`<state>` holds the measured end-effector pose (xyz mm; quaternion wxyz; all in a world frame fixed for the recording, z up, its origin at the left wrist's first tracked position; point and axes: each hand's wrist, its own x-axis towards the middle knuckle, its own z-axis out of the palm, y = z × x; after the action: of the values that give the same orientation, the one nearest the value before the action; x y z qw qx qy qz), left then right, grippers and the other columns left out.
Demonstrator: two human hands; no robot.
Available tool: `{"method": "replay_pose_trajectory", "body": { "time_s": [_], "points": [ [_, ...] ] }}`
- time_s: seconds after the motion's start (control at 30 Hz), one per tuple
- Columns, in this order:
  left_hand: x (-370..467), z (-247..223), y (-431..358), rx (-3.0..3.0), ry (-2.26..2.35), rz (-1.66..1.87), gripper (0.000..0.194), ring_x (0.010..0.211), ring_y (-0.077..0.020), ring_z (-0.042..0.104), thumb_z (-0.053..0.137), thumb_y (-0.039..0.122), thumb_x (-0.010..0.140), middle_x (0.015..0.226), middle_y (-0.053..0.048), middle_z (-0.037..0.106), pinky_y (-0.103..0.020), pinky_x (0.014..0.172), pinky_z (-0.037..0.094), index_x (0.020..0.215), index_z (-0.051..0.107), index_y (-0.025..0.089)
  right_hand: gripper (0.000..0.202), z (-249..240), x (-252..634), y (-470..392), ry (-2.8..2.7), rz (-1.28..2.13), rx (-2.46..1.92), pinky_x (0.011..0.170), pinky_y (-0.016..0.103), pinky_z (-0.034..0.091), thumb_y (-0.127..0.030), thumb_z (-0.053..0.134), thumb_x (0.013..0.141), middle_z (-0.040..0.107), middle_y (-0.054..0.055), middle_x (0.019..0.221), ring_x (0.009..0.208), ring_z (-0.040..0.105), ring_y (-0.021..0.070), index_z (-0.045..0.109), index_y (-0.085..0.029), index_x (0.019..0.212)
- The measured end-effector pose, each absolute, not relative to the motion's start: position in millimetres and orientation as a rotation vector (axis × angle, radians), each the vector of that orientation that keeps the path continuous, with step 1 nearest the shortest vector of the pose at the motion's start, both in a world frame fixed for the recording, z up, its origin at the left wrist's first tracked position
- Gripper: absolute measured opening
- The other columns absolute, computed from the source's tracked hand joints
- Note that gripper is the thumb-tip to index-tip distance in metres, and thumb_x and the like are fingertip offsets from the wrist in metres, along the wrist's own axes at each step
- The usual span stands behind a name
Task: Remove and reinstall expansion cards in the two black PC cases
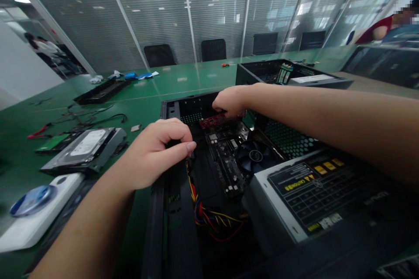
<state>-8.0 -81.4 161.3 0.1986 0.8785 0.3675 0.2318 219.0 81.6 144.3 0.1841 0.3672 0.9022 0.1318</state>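
Observation:
A black computer case [157, 213] lies open in front of me. Inside are a motherboard [225, 157], a round fan [255, 156], a power supply [307, 192] and coloured cables [199, 209]. My right hand [231, 101] reaches to the far side of the case, fingers curled down at a red circuit card [212, 121]; its fingertips are partly hidden. Over the left edge, my left hand [160, 152] has thumb and forefinger pinched together around something dark and small near the top of the cables, which I cannot make out.
On the green table [183, 80] at left lie a hard drive [87, 144], a white device [42, 213], loose cables [78, 117] and a black tray [101, 91]. A second case [248, 72] and a screwdriver [225, 65] are farther back. A person [379, 30] is at the far right.

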Motion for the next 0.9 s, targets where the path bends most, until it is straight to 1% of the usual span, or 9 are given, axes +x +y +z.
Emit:
{"method": "replay_pose_trajectory", "body": {
  "time_s": [0.13, 0.3, 0.47, 0.67, 0.9],
  "points": [
    [-7.7, 161.1, -81.5, 2.466, 1.035, 0.658, 0.031, 0.073, -0.015, 0.055, 0.053, 0.034, 0.09, 0.071, -0.002, 0.064, -0.028, 0.069, 0.039, 0.066, 0.062, 0.016, 0.032, 143.8, 221.2, 82.5, 2.61, 0.375, 1.023, 0.067, 0.034, 0.039, -0.029, 0.065, 0.076, 0.069, 0.008, 0.097, 0.081, 0.061, 0.0201, 0.07, -0.018, 0.106],
    [-7.8, 159.7, -81.7, 2.452, 1.013, 0.661, 0.031, 0.073, -0.0141, 0.055, 0.054, 0.033, 0.09, 0.07, -0.002, 0.062, -0.028, 0.069, 0.038, 0.066, 0.062, 0.016, 0.03, 144.4, 222.3, 84.7, 2.614, 0.399, 1.01, 0.066, 0.033, 0.039, -0.028, 0.064, 0.077, 0.069, 0.007, 0.095, 0.081, 0.061, 0.0195, 0.07, -0.019, 0.105],
    [-8.0, 160.7, -81.9, 2.446, 1.033, 0.659, 0.031, 0.073, -0.0141, 0.055, 0.054, 0.033, 0.09, 0.071, -0.002, 0.062, -0.029, 0.069, 0.038, 0.066, 0.062, 0.016, 0.033, 144.6, 222.0, 84.6, 2.562, 0.423, 1.064, 0.068, 0.034, 0.042, -0.028, 0.064, 0.078, 0.069, 0.008, 0.1, 0.085, 0.062, 0.0207, 0.07, -0.021, 0.109],
    [-8.7, 160.6, -81.6, 2.453, 1.01, 0.663, 0.03, 0.073, -0.0135, 0.055, 0.054, 0.032, 0.091, 0.071, -0.001, 0.062, -0.028, 0.07, 0.039, 0.066, 0.062, 0.016, 0.036, 146.8, 219.5, 79.1, 2.512, 0.416, 1.138, 0.075, 0.037, 0.045, -0.027, 0.066, 0.079, 0.069, 0.01, 0.106, 0.092, 0.063, 0.0229, 0.07, -0.02, 0.114],
    [-7.8, 159.4, -81.6, 2.445, 1.016, 0.666, 0.03, 0.073, -0.0132, 0.055, 0.054, 0.032, 0.09, 0.072, -0.001, 0.062, -0.028, 0.07, 0.038, 0.067, 0.063, 0.016, 0.035, 147.3, 216.2, 75.9, 2.462, 0.508, 1.075, 0.071, 0.036, 0.046, -0.027, 0.062, 0.083, 0.069, 0.011, 0.107, 0.091, 0.065, 0.0247, 0.07, -0.018, 0.116]
  ]
}}
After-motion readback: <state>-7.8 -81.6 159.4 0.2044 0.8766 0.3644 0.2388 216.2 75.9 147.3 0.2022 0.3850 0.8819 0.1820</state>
